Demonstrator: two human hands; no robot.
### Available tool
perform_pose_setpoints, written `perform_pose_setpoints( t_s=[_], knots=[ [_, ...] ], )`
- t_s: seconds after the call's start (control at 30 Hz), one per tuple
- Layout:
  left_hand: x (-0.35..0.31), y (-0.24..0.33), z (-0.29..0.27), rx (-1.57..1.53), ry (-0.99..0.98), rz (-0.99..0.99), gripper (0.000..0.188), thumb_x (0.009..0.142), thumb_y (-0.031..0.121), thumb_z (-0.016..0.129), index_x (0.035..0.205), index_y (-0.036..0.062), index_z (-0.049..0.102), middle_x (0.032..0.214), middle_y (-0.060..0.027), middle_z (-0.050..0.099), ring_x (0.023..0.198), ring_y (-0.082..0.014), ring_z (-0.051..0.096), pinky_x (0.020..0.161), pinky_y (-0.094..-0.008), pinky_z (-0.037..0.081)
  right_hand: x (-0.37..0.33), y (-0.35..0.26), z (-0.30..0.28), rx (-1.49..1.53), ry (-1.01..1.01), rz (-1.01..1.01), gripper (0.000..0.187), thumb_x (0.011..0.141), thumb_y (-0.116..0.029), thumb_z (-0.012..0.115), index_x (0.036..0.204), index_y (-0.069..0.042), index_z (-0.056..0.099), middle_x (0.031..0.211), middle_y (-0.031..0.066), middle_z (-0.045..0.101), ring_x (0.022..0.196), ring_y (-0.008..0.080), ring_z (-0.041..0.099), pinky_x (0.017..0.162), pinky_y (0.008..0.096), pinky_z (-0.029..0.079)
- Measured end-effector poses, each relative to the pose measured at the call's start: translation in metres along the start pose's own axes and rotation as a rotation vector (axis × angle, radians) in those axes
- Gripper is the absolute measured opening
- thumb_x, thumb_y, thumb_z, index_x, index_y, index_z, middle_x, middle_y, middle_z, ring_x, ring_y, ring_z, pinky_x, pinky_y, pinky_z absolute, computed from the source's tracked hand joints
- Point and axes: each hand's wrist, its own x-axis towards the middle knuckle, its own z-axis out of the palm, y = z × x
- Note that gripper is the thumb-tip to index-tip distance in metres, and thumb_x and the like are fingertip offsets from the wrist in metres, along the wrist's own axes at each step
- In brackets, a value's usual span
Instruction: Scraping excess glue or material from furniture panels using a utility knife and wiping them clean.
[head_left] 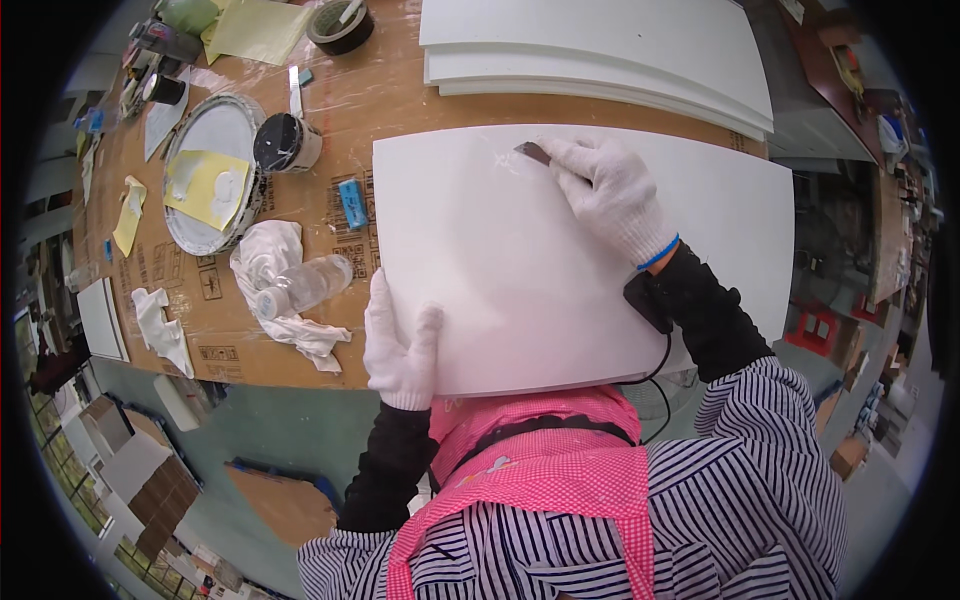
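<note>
Two hands: both in white knitted gloves, both on one large white rectangular board lying flat on the cardboard-covered worktop.
Right hand: clenched around a small dark-bladed scraper; the blade tip touches the board's far edge area, at a rough whitish patch.
Left hand: released and flat, fingers spread, pressing on the board's near left corner; it grasps nothing.
Key relation: the scraper points away from the right hand toward the person's left and far side; the patch lies just beyond the blade, so the right hand is much the nearer one.
Board axis: its long side runs left to right across the person, directly in front of the body and under both hands.
Beside the board: a clear plastic bottle lying on a crumpled white rag, a small blue block, a round tin, a stack of white boards farther off.
</note>
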Motion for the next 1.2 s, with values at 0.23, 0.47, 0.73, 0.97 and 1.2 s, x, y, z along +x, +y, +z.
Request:
perform_pose_setpoints(
  t_s=[0.23,0.47,0.73,0.97,1.2],
  knots=[
    [-0.001,-0.002,0.002,-0.006,0.049,0.02,0.076,0.095,0.015,0.075,0.158,-0.0051,0.037,0.152,-0.0224,0.05,0.135,-0.0298,0.054,0.115,-0.0412,0.043,-0.006,-0.004,0.009,-0.082,0.107,0.032,0.027,0.091,-0.008,0.066,0.115,-0.009,0.078,0.092,0.017,0.071,0.075,0.0359,0.068,0.065,0.0413,0.054],
    [0.0,-0.001,0.002,-0.042,0.041,0.019,0.075,0.095,0.014,0.075,0.157,-0.0053,0.038,0.151,-0.0223,0.051,0.136,-0.0297,0.054,0.115,-0.0405,0.043,-0.01,-0.005,0.016,-0.021,0.202,0.037,0.024,0.091,-0.01,0.067,0.113,-0.008,0.078,0.093,0.0163,0.072,0.08,0.0355,0.069,0.069,0.042,0.055],
    [0.0,-0.002,0.002,0.006,0.054,0.037,0.074,0.095,0.012,0.074,0.157,-0.0052,0.038,0.151,-0.0221,0.051,0.136,-0.03,0.054,0.115,-0.0406,0.042,-0.008,-0.011,0.009,-0.052,0.159,0.085,0.024,0.092,-0.011,0.067,0.112,-0.008,0.078,0.098,0.015,0.074,0.085,0.0358,0.07,0.074,0.0411,0.056],
    [-0.001,0.006,0.0,-0.005,-0.002,-0.019,0.074,0.097,0.009,0.066,0.161,-0.0048,0.031,0.157,-0.0218,0.045,0.142,-0.0294,0.047,0.119,-0.0401,0.037,-0.006,-0.001,0.007,-0.001,0.163,0.072,0.023,0.092,-0.011,0.066,0.111,-0.007,0.079,0.098,0.0154,0.074,0.087,0.0363,0.07,0.075,0.0416,0.056],
    [-0.001,0.002,0.001,-0.014,0.012,-0.013,0.073,0.098,0.01,0.065,0.161,-0.0042,0.031,0.157,-0.0216,0.045,0.142,-0.0289,0.047,0.119,-0.0401,0.037,-0.004,-0.013,0.004,-0.017,0.041,0.168,0.028,0.093,-0.008,0.065,0.119,-0.002,0.075,0.105,0.0171,0.074,0.094,0.0337,0.071,0.084,0.0371,0.055]
  ],
)
